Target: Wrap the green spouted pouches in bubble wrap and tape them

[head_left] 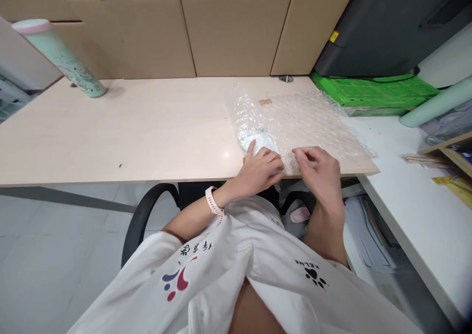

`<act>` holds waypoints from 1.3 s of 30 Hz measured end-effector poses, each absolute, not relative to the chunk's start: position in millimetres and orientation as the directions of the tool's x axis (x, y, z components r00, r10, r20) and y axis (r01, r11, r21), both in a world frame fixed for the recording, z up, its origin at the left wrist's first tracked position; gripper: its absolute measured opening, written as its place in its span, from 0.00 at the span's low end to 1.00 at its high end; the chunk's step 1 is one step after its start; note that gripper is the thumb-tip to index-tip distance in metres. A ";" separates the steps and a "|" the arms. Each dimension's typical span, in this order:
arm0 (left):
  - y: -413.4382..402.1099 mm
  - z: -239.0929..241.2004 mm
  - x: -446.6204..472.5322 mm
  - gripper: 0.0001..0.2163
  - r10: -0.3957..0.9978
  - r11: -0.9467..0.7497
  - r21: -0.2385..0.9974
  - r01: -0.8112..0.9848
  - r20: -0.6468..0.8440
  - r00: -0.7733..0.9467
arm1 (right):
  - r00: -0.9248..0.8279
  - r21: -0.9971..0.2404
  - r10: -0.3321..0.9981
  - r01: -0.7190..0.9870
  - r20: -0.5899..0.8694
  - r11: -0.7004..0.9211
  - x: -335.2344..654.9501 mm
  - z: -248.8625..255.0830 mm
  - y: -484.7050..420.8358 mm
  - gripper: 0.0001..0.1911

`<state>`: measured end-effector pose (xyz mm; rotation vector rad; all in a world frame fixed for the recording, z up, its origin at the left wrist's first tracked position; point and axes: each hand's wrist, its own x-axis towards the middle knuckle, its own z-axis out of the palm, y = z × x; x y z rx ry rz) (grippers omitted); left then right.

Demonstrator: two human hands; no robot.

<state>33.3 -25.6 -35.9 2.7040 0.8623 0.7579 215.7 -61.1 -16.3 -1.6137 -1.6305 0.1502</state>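
Hands apart: left hand (260,169) lies, fingers spread, on a pale item (263,140) in clear bubble wrap (317,123) at the tabletop's (147,137) front edge. Right hand (320,172) has fingertips bunched at the wrap; can't tell if gripping. Mint tumbler (66,59) back left, lid (33,26) on, contents hidden.

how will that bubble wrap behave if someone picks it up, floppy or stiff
The bubble wrap will probably be floppy: its sheet looks thin and its left part is bunched and crinkled. It is likely light for its spread, being see-through film. The pale item showing near its left end may make that part lift heavier.
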 end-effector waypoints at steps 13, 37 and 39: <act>-27.2 -34.1 30.9 0.07 0.574 -0.817 0.343 0.463 0.407 0.710 | 0.095 -0.633 0.927 0.756 0.362 0.170 198.9 -36.0 -10.8 0.11; -61.9 -7.4 -0.7 0.29 0.956 0.251 0.852 -0.459 -0.145 0.253 | -0.019 -0.445 0.877 0.856 0.481 0.262 180.8 -36.8 -24.0 0.09; -67.2 -8.4 -2.5 0.29 0.975 0.113 0.898 -0.425 -0.019 0.219 | -0.086 -0.500 0.885 0.798 0.457 0.336 171.5 -34.8 -25.4 0.10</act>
